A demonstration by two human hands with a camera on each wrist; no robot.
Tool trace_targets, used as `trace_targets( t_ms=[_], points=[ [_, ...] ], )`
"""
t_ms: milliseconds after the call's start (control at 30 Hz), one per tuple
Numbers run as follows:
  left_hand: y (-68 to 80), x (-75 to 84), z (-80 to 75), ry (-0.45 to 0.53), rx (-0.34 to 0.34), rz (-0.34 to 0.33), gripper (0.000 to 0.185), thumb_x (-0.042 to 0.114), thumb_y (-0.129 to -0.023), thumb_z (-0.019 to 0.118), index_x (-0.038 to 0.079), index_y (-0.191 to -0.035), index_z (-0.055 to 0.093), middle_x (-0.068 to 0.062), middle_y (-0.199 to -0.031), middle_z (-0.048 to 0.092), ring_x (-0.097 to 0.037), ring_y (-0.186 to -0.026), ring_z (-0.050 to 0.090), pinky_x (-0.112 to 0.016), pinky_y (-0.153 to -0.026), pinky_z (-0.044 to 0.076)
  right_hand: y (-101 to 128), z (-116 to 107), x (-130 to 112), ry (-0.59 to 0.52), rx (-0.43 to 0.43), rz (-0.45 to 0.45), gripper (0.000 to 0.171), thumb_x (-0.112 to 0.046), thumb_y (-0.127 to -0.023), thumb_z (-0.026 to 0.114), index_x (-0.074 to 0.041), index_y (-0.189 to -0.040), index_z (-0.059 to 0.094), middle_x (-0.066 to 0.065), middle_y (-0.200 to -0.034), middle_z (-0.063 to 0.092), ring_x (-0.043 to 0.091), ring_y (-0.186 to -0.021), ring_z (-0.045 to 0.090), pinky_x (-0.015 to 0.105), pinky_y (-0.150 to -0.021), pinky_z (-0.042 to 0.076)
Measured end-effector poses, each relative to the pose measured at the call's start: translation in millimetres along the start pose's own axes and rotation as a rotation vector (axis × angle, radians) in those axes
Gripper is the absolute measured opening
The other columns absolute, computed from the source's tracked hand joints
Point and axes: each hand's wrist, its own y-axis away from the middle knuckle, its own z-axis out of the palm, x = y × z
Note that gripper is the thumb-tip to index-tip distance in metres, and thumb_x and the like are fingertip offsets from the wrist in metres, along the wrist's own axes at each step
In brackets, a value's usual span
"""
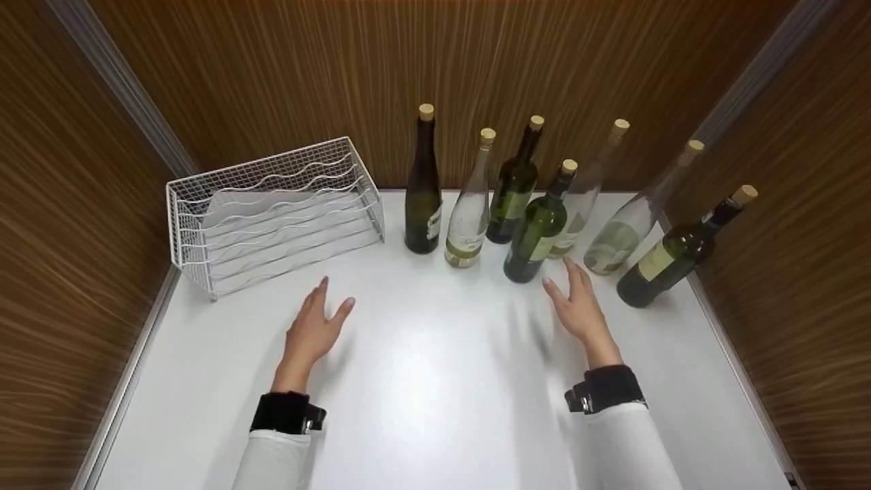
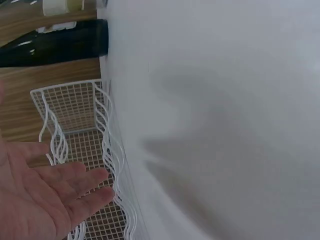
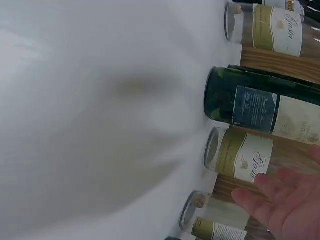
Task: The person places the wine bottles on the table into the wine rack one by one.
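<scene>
My left hand (image 1: 314,331) is held over the white table, fingers extended and holding nothing. Just beyond it stands a white wire wine rack (image 1: 279,221) with wavy shelves; the left wrist view shows the palm in front of the rack's mesh (image 2: 100,215). My right hand (image 1: 578,309) has its fingers spread with nothing in them. Nearest to it are a dark green wine bottle (image 1: 537,238) and a clear bottle (image 1: 568,235) partly behind that one. In the right wrist view the fingers overlap the clear bottle's label (image 3: 253,159); whether they touch cannot be told.
More corked bottles stand along the back: a tall dark bottle (image 1: 423,197), a clear one (image 1: 469,224) and a green one (image 1: 514,194). To the right are another clear bottle (image 1: 622,238) and a dark green bottle (image 1: 670,262). Wood-grain panels (image 1: 286,82) enclose the white table (image 1: 408,381).
</scene>
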Motion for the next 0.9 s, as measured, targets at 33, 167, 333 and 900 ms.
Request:
trace_targets(
  t_ms=[33, 167, 333, 900],
  points=[
    [0.6, 2.3, 3.7, 0.01, -0.01, 0.003, 0.096, 0.079, -0.089, 0.032, 0.018, -0.159, 0.009, -0.021, -0.16, 0.015, -0.046, -0.141, 0.024, -0.071, -0.105, 0.02, -2, 3, -1, -0.029, 0.001, -0.003, 0.077, -0.049, -0.103, 0.043, -0.007, -0.157, 0.01, 0.029, -0.157, 0.01, 0.048, -0.142, 0.017, 0.062, -0.112, 0.017],
    [3.5, 10.8, 18.7, 0.047, -0.038, 0.013, 0.094, 0.079, -0.089, 0.033, 0.018, -0.159, 0.017, -0.02, -0.158, 0.023, -0.044, -0.14, 0.026, -0.071, -0.105, 0.021, -12, 11, -8, -0.144, 0.015, -0.002, 0.077, -0.042, -0.103, 0.047, -0.004, -0.157, 0.007, 0.031, -0.156, 0.014, 0.049, -0.139, 0.024, 0.058, -0.111, 0.025],
    [8.1, 20.4, 35.4, 0.079, -0.052, 0.035, 0.09, 0.077, -0.09, 0.035, 0.016, -0.157, 0.026, -0.022, -0.155, 0.029, -0.045, -0.138, 0.031, -0.07, -0.105, 0.024, -26, 17, -17, -0.277, 0.051, 0.039, 0.087, -0.039, -0.1, 0.056, -0.005, -0.157, 0.0, 0.03, -0.155, 0.018, 0.046, -0.137, 0.031, 0.052, -0.108, 0.035],
    [12.9, 30.7, 60.1, 0.102, -0.104, 0.083, 0.083, 0.072, -0.093, 0.038, 0.016, -0.154, 0.033, -0.019, -0.15, 0.04, -0.036, -0.125, 0.051, -0.066, -0.103, 0.032, -70, 7, -44, -0.46, 0.166, 0.147, 0.101, -0.031, -0.089, 0.073, -0.014, -0.158, 0.002, 0.018, -0.159, 0.018, 0.037, -0.143, 0.025, 0.043, -0.111, 0.033]
  ],
)
